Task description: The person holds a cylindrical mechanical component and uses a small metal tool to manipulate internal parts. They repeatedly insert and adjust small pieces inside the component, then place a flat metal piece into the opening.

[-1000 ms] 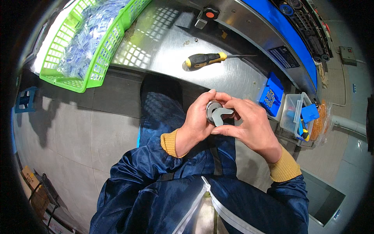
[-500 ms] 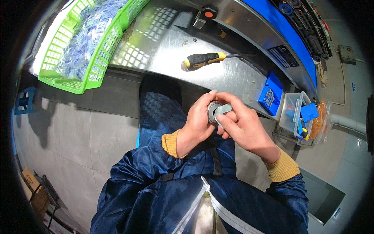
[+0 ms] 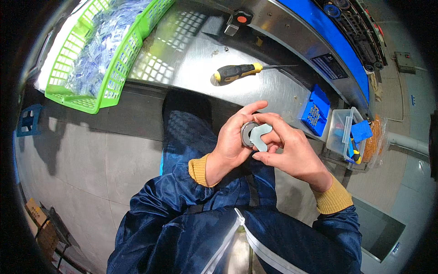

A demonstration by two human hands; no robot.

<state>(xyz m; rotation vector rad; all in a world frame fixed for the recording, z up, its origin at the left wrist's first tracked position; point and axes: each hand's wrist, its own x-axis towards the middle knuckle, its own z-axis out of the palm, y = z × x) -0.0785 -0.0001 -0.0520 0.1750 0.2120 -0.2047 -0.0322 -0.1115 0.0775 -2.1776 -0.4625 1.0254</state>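
My left hand (image 3: 231,140) is closed around a round metal ring-shaped part (image 3: 246,133), with its index finger stretched out beyond it. Against the ring's right side sits a flat, pale grey V-shaped piece (image 3: 258,137). My right hand (image 3: 292,148) has its fingers curled behind that piece, gripping it, with the thumb just below its lower arm. Both hands meet over my lap, in front of the metal bench. A black and yellow screwdriver (image 3: 237,72) lies on the bench beyond them, its shaft pointing right.
A green plastic basket (image 3: 116,77) of small clear bags stands at the far left. On the right are a blue case of drill bits (image 3: 315,109) and a clear plastic bin (image 3: 340,132) with tools. The steel bench (image 3: 191,68) has a machine with a blue panel behind it.
My right thumb has come off the V-shaped piece and dropped lower, so more of the piece shows. The left index finger has lifted and stretched to the right.
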